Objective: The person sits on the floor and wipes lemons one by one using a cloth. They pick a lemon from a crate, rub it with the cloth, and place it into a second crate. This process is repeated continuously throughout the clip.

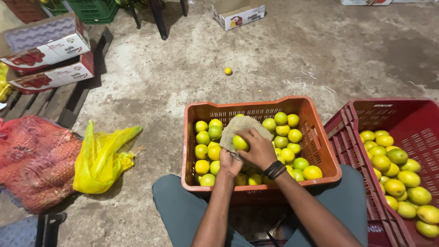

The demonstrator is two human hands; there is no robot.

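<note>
Over the orange crate point(315, 142) by its near edge, the right hand point(258, 148) pinches a green-yellow citrus fruit point(239, 143) against the cloth point(240, 126); the left hand point(228, 162) grips the cloth just below.

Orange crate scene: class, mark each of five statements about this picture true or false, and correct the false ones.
1. The right hand grips a green-yellow fruit. True.
2. The left hand touches a piece of burlap cloth over the orange crate. True.
3. The red crate on the right holds no fruit. False: it holds many yellow and green fruits.
4. A yellow mesh bag lies on the concrete floor, left of the orange crate. True.
5. No fruit lies loose on the floor. False: a single fruit lies beyond the orange crate.
</note>
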